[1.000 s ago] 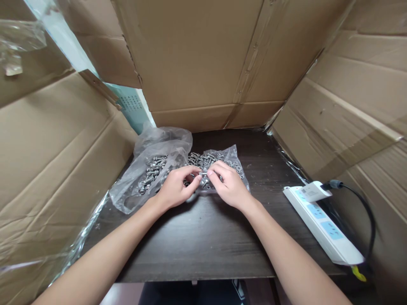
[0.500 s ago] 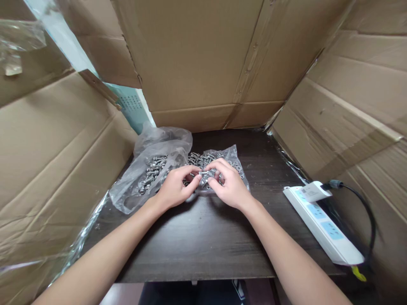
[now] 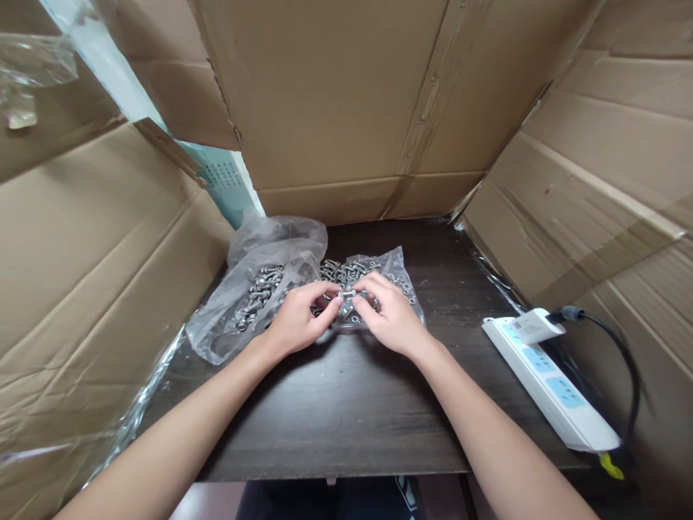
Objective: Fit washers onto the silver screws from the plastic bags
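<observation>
My left hand (image 3: 299,320) and my right hand (image 3: 390,314) meet at the middle of a dark wooden table (image 3: 346,404). Both pinch one small metal bolt (image 3: 347,294) between their fingertips, the left at its left end, the right at its right end. Under the hands lie two clear plastic bags holding several silver bolts and nuts: a larger crumpled bag (image 3: 254,289) on the left and a smaller flat bag (image 3: 379,267) on the right. Whether a nut sits on the held bolt is too small to tell.
Cardboard sheets wall the table in: left (image 3: 92,274), back (image 3: 346,101) and right (image 3: 585,188). A white power strip (image 3: 546,383) with a white plug and black cable lies at the right edge. Clear film hangs along the left edge.
The right hand's fingers shifted slightly around the bolt's end, as in a twisting motion. The left hand and both bags stayed in place.
</observation>
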The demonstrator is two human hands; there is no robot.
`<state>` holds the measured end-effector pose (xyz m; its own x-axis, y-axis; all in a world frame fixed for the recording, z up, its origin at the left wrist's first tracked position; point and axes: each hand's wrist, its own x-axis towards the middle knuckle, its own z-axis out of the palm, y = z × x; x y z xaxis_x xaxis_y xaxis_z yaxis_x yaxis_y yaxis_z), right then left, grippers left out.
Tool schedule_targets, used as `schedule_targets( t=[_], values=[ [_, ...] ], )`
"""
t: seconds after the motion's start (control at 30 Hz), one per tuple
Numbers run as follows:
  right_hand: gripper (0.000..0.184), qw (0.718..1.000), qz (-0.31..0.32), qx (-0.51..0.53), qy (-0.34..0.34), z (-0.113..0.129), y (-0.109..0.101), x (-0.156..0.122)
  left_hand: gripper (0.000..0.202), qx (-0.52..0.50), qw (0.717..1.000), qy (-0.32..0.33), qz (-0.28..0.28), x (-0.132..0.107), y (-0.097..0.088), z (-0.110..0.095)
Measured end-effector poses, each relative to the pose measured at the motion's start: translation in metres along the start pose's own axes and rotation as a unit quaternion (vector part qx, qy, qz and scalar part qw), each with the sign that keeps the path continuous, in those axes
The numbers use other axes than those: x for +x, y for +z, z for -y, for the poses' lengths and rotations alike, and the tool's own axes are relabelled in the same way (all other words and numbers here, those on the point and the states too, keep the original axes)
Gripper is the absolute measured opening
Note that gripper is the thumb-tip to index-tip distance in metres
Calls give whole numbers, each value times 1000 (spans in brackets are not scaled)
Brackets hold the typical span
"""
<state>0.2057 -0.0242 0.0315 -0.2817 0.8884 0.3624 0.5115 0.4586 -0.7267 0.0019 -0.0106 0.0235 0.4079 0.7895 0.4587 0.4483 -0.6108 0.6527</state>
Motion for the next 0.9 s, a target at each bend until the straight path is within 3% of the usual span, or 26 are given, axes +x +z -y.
schedule_targets(
  t=[0.3, 0.43, 0.67, 0.9],
  values=[
    [8, 1000, -10, 17, -15, 1, -2, 1, 19, -1, 1000, 2, 1, -1, 1, 0],
    [25, 1000, 3, 13, -9, 1, -2, 1, 19, -2, 1000, 1, -3, -1, 1, 0],
    [5, 1000, 1, 18, 0, 4, -1, -1, 19, 2, 1000, 0, 3, -1, 0, 0],
    [15, 1000, 0, 19, -8, 4, -2, 1, 19, 0, 1000, 0, 1, -1, 0, 0]
  ],
)
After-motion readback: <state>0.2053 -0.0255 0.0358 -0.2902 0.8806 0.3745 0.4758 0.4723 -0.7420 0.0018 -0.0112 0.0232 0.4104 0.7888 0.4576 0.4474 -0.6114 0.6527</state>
